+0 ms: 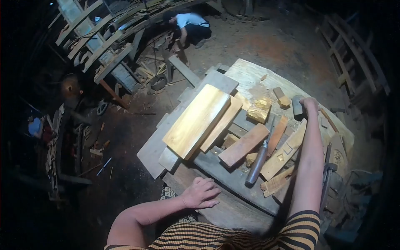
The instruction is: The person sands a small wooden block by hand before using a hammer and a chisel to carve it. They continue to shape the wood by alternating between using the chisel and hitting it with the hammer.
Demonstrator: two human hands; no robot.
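Note:
My left hand [201, 193] rests on the near wooden edge of the workbench [233, 208], fingers a little apart and holding nothing. At the right, my right hand [309, 106] is wrapped round a dark block-like object [298, 107]; its exact kind is unclear. A large pale wood block [196, 121] lies at the bench's left, beside a thinner strip [221, 124]. Toward the middle are a reddish board [244, 145], a chisel with a dark handle [256, 164] and a board with a marked square [284, 151]. A rough yellow chunk [259, 110] sits farther back.
A person [192, 28] crouches on the floor at the back. Stacked curved timbers [93, 41] stand at the upper left, and a wooden rack [354, 54] at the upper right. Another person's light-coloured clothing [35, 126] shows at the far left. A clamp [329, 166] is right of my forearm.

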